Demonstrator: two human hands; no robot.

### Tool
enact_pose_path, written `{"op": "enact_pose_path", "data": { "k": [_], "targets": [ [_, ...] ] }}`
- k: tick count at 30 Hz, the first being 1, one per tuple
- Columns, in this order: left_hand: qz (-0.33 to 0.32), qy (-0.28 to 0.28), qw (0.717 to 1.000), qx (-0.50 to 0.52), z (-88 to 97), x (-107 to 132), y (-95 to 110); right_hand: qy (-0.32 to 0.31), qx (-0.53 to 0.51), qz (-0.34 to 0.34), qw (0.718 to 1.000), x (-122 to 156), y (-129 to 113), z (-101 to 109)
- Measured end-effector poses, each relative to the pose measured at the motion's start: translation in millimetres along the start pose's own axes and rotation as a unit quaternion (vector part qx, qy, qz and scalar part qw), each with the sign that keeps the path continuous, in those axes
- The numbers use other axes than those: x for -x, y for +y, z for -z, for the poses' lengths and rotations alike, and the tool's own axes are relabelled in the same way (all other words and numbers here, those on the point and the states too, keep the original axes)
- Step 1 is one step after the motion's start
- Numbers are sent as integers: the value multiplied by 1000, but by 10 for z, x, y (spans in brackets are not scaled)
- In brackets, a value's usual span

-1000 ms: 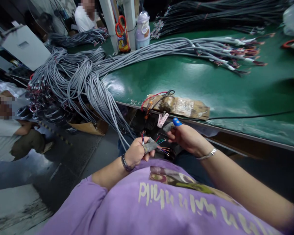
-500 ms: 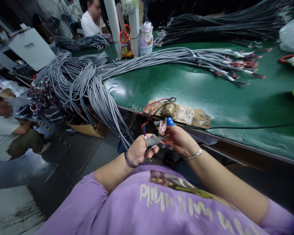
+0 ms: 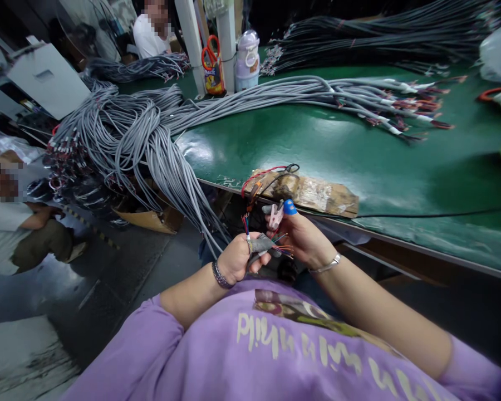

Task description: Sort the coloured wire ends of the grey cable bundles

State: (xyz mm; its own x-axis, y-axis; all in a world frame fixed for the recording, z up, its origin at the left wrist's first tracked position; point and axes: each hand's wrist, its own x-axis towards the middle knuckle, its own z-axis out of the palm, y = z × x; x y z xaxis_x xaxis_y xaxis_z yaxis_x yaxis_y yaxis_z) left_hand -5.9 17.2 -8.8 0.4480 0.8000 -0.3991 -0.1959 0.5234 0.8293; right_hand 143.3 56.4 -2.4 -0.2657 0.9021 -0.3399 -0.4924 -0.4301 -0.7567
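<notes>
Right hand closes on pink spring clip; left hand keeps the wires

Item, left: grey cables (image 3: 167, 161), a heavy heap spilling over the near edge of the green bench (image 3: 379, 167).

Item, centre: left hand (image 3: 236, 259), taped digits pressed together and pinching a cable end. Thin coloured wires (image 3: 286, 252) fan rightward from this grip; a red-and-blue tuft (image 3: 245, 224) stands at its far side. Hold unchanged over the last second.

Item, right of it: pink spring clip (image 3: 275, 216), near the bench edge, just before the wooden board (image 3: 346, 200). Its place is much the same as a second ago.

Item, adjoining: right hand (image 3: 307, 239), blue thumb cover (image 3: 290, 208) on the clip's right. A second ago it stood apart from the clip; now thumb and a taped finger appear to pinch it. Contact with the wires cannot be told.

Judgement: clip and wire ends now lie close together, both under the person's control.

Item, far right: cable ends (image 3: 421, 103), on the bench.
</notes>
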Motion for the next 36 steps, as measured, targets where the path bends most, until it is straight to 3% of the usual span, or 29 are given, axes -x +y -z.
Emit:
{"op": "enact_pose_path", "data": {
  "k": [6, 13, 18, 23, 30, 36],
  "targets": [
    [-14, 5, 1000, -1, -26, 105, 7, -27, 15, -6, 1000, 26, -26, 39],
    [-60, 57, 997, -9, -126, 168, 17, -15, 58, 26, 998, 28, -40, 59],
    [-81, 63, 995, 14, -161, 121, 19, 11, 70, 52, 996, 13, 38, 65],
    [-85, 73, 993, 24, -159, 83, -13, -13, 18, -11, 1000, -42, 56, 42],
    [-69, 81, 994, 11, -157, 59, -45, 8, 12, 32, 999, -67, 57, 16],
    [-71, 82, 994, 14, -150, 72, -62, -2, -44, 8, 999, -48, 77, -4]
  ]
}}
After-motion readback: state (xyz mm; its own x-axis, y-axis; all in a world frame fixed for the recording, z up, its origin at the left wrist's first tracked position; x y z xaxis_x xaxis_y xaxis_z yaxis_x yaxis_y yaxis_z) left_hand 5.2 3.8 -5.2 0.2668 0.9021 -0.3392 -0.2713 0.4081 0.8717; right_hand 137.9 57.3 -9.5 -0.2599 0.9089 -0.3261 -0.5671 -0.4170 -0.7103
